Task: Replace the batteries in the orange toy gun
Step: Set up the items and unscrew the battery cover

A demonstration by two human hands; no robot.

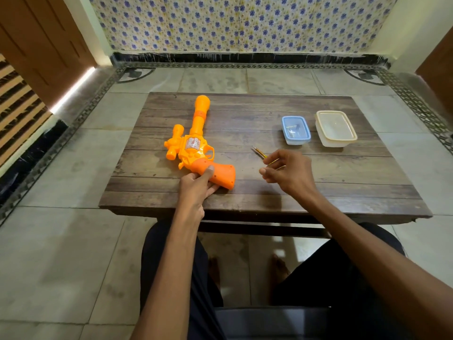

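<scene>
The orange toy gun lies flat on the wooden table, barrel pointing away from me, scope on its left side. My left hand grips the gun's handle, thumb on top and fingers underneath. To the right, my right hand pinches a thin yellow-handled screwdriver between its fingertips, the metal tip pointing up and left, a little above the table. The hand hides most of the handle.
A small clear box with a blue rim holds a few small dark items at the back right. Beside it stands a larger cream plastic box. Tiled floor surrounds the low table; my knees are under its near edge.
</scene>
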